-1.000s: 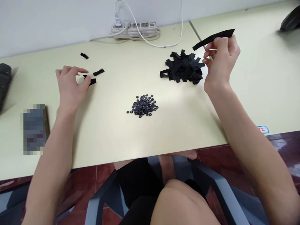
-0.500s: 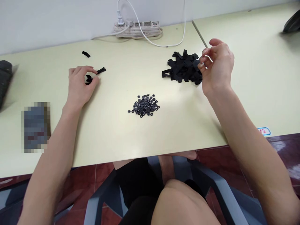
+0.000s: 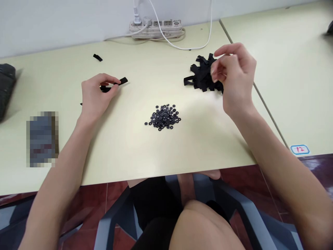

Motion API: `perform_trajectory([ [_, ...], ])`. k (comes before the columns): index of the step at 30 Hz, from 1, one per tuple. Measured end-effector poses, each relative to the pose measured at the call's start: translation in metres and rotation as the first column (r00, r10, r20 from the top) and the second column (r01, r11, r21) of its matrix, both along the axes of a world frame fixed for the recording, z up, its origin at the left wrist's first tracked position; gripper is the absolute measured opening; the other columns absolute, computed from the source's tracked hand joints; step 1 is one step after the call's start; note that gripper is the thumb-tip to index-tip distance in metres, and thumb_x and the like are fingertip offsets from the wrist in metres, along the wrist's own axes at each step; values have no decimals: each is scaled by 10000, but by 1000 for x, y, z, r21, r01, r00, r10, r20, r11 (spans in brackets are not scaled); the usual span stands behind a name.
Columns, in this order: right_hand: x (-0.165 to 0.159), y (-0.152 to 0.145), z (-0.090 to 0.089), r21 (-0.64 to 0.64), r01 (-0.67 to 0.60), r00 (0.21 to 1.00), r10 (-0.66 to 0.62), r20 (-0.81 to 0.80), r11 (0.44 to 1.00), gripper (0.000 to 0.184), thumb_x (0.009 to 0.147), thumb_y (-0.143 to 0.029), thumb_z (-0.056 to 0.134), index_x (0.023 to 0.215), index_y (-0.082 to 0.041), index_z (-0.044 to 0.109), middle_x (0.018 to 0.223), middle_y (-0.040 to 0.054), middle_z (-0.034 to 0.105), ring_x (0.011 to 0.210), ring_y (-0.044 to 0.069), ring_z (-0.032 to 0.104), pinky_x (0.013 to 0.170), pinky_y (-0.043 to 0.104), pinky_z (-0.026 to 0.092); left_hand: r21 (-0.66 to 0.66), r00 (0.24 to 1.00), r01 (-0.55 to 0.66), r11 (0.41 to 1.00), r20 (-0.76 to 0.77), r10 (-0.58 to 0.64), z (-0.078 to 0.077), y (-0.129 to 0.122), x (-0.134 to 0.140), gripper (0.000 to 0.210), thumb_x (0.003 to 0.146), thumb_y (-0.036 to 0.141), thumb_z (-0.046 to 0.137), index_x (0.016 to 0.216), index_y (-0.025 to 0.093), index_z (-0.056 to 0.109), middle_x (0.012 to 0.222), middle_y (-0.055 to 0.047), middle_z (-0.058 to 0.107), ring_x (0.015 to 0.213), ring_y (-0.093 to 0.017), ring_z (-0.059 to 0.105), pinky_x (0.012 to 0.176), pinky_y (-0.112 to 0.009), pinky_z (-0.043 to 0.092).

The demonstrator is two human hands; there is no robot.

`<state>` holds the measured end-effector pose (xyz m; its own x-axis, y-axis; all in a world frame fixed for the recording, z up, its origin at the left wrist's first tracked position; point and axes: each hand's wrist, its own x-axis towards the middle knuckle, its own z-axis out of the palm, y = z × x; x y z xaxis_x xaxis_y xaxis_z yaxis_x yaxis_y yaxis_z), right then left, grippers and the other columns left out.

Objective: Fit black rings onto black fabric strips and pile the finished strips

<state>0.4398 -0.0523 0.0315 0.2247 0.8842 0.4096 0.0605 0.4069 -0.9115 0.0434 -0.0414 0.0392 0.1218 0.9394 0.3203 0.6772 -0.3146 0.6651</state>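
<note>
Left hand (image 3: 95,92) has its thumb and index finger pinched on a short black strip (image 3: 124,81), one end poking out past the fingertips toward the middle of the desk (image 3: 125,149). Just behind those fingers there's another black strip (image 3: 105,89), partly hidden by the hand, plus a tiny black bit (image 3: 81,104) peeking out beside the wrist. One more loose strip (image 3: 97,57) lies farther back, well apart from the rest

Right hand (image 3: 238,78) is over at the right side of the big messy pile of black strips (image 3: 204,74), covering part of it. Its index finger is lifted with a gap to the thumb and the other fingers are curled in, but honestly can't tell if they've got anything or if they're touching the pile

Between the two hands, nearer the front edge, sits a heap of small dark discs (image 3: 164,118), a few strays around its rim. Back by the wall there's a power strip (image 3: 156,29) with a white cable (image 3: 211,21) looping down beside it. Also a little label (image 3: 300,149) with red writing at the front right, and some pixelated item (image 3: 43,139) near the left forearm
</note>
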Motion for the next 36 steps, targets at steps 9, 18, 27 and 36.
perform_trajectory([
  [9,-50,-51,-10,-11,-411,787,361,501,911,157,1103,-293,651,1245,-240,690,933,-2,755,829,151,696,758,309,560,-226,882,336,915,415,-221,8,-43,77,372,872,499,981,1078,251,797,1103,-46,839,953,-219,809,900,-404,691],
  [18,-56,-55,-12,-70,-450,768,425,480,891,56,1115,-273,637,1074,-238,653,818,-26,731,714,120,627,692,298,498,-292,883,367,883,409,-232,14,-59,92,286,916,449,930,1067,224,840,1057,-57,830,941,-221,821,915,-375,716],
  [27,-58,-55,-11,-140,-424,813,444,376,895,106,1098,-309,655,1015,-247,633,736,-44,700,642,117,597,657,308,466,-316,838,463,828,460,-293,14,-60,89,132,969,340,842,995,223,787,1115,-65,789,892,-192,799,862,-365,720],
  [36,-54,-50,-8,-143,-339,886,367,282,930,253,1118,-456,675,978,-256,609,708,-33,675,625,138,593,637,341,477,-278,829,459,844,474,-295,12,-55,86,229,951,398,891,954,211,758,1224,-77,790,933,-183,810,961,-373,698],
])
